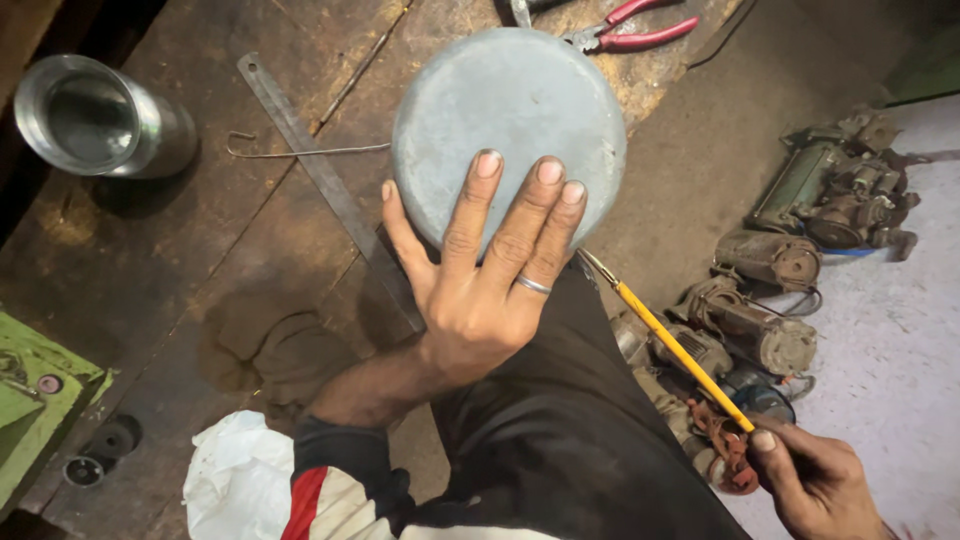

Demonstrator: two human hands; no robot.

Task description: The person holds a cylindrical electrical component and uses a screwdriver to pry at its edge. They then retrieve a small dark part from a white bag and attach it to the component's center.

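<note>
Round grey metal pan (508,125), upside down at the table (150,290) edge, between red pliers (630,30) and steel ruler (320,175). Pinned under left hand (480,290), fingers spread flat, not clasped. Right hand (815,480) pinched around yellow-handled brush (675,345), tip near pan's rim. Probably stiff, light, smooth-faced, slippery; best taken by the rim.

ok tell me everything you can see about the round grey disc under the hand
The disc is a round, flat-faced piece of dull grey metal, scuffed and blotchy, with a rounded rim. It lies face up on the worn brown bench, partly over a steel ruler. The left hand rests flat on its near edge, fingers spread across the face. Red pliers lie just beyond its far rim. Its underside is hidden.
</note>
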